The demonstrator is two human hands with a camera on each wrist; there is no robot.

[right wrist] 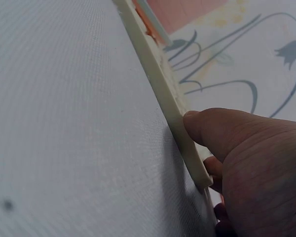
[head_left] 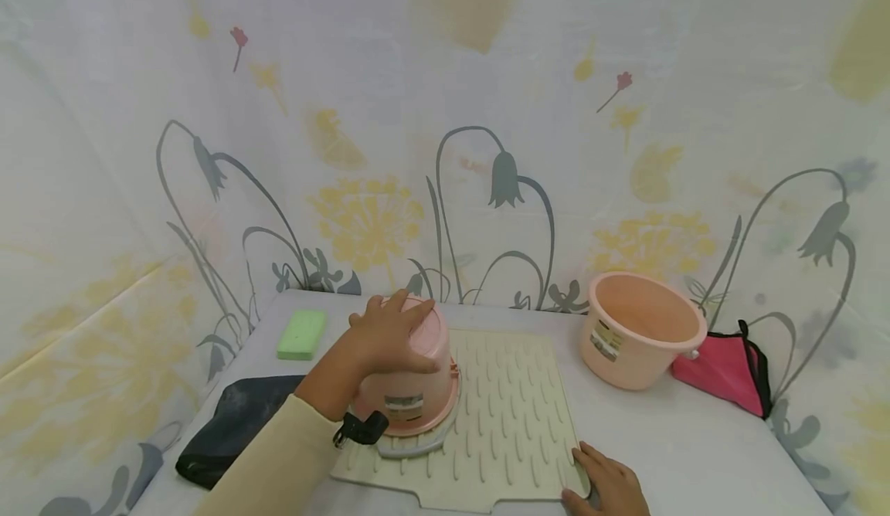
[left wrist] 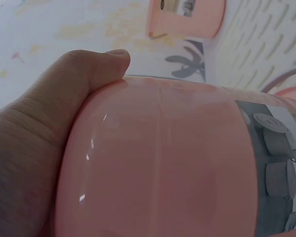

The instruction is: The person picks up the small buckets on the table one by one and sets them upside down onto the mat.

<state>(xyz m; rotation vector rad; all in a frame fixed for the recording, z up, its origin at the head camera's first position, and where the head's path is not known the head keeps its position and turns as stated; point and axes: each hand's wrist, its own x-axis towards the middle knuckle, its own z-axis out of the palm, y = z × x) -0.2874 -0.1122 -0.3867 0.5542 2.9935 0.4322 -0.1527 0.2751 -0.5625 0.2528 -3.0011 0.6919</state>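
Note:
A pink bucket (head_left: 417, 361) stands upside down on the left part of a cream ribbed draining mat (head_left: 511, 400), its grey handle (head_left: 417, 448) lying against the mat. My left hand (head_left: 389, 334) grips the bucket's upturned base from above, fingers spread over it and thumb down the side. In the left wrist view the thumb presses the bucket wall (left wrist: 153, 158), near a printed label (left wrist: 276, 163). At the mat's near right corner, my right hand (head_left: 608, 485) holds the edge between thumb and fingers. The right wrist view shows the thumb on the mat's rim (right wrist: 163, 98).
A second pink bucket (head_left: 626, 346) stands upright at the back right, beside a red and black cloth pouch (head_left: 726, 373). On the left lie a green sponge (head_left: 302, 334) and a dark pouch (head_left: 239, 423). A flower-patterned curtain (head_left: 487, 191) hangs behind the table.

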